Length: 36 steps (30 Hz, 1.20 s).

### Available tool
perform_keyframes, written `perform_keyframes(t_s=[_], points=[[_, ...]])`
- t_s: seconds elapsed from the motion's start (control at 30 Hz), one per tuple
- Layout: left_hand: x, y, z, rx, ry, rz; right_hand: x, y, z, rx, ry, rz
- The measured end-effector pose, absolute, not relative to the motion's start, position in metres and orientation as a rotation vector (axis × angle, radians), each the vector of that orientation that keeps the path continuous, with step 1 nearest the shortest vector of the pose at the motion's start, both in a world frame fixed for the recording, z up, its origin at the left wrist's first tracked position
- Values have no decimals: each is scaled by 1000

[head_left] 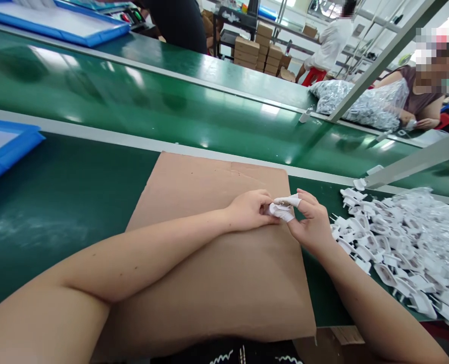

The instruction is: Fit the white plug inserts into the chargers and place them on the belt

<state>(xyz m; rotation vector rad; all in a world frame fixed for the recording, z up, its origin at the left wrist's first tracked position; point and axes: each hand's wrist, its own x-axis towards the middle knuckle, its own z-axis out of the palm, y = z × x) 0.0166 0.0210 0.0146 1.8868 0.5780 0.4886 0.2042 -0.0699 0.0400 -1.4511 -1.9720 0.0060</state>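
Observation:
Above the cardboard sheet (224,283), my left hand (249,210) and my right hand (312,220) meet. Between their fingertips is a small white plastic piece (274,209), mostly covered by the fingers, so its exact kind cannot be made out. My left fingers are closed on its left side. White coverings wrap the thumb and index finger of my right hand, which pinch the piece from the right. To the right of my right hand lies a heap of white plastic pieces (385,240), some with thin prongs like plug housings.
A clear plastic bag (436,217) lies over the heap. Beyond the cardboard runs a green conveyor belt (163,108), with a slanted metal post (383,63) at right. Blue trays (15,151) stand at left. Across the belt, a person (427,96) sits by a filled bag (360,103).

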Motion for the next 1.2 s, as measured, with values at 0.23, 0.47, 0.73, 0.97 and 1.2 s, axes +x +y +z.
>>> perform_keyframes(t_s=[0.23, 0.47, 0.73, 0.97, 1.2], points=[[18, 16, 11, 1925, 599, 554, 198, -74, 30, -1528, -1863, 134], [24, 25, 14, 1991, 685, 458, 253, -75, 51, -2102, -1688, -122], [37, 134, 34, 2021, 1286, 742, 288, -80, 57, -2918, -1477, -31], [11, 202, 13, 2025, 1951, 671, 289, -80, 61, -2916, -1432, -125], [17, 178, 21, 1906, 2135, 923, 291, -79, 52, -2854, -1550, -145]])
